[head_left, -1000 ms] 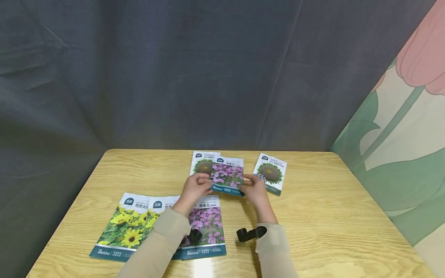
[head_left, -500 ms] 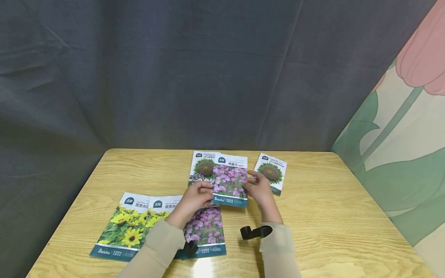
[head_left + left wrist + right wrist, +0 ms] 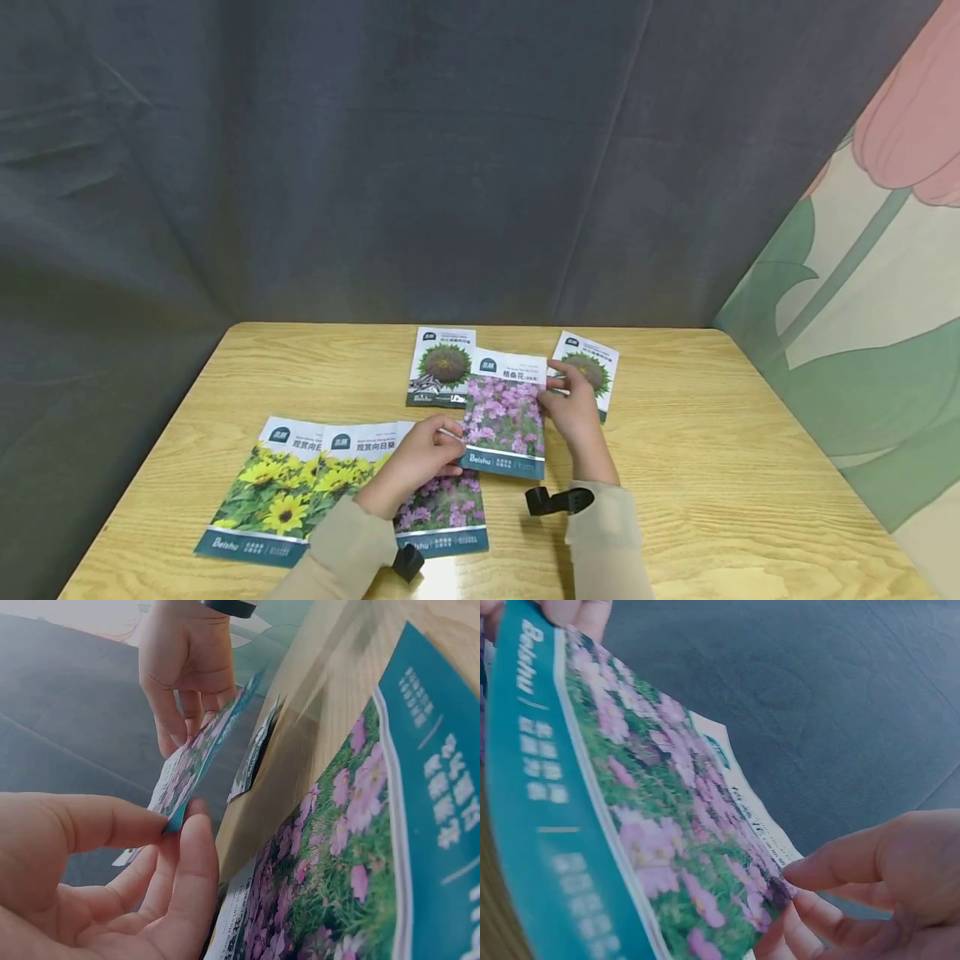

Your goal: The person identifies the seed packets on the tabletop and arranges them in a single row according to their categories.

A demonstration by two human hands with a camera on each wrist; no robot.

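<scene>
now the rectangular pink-and-teal paper-like flower packet (image 3: 507,417), pinched by left hand (image 3: 422,460) and right hand (image 3: 574,408), is drawn toward the near edge of the desk (image 3: 720,483); a white sunflower packet (image 3: 444,363) is largely uncovered.

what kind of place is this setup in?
Looks like an indoor spot staged for tabletop recording, though the wider room isn't shown. Dark cloth hangs behind the wooden table, and a tulip-patterned wall shows on the picture's right.

Dark curtain (image 3: 450,167) behind wooden table (image 3: 720,475)
</scene>
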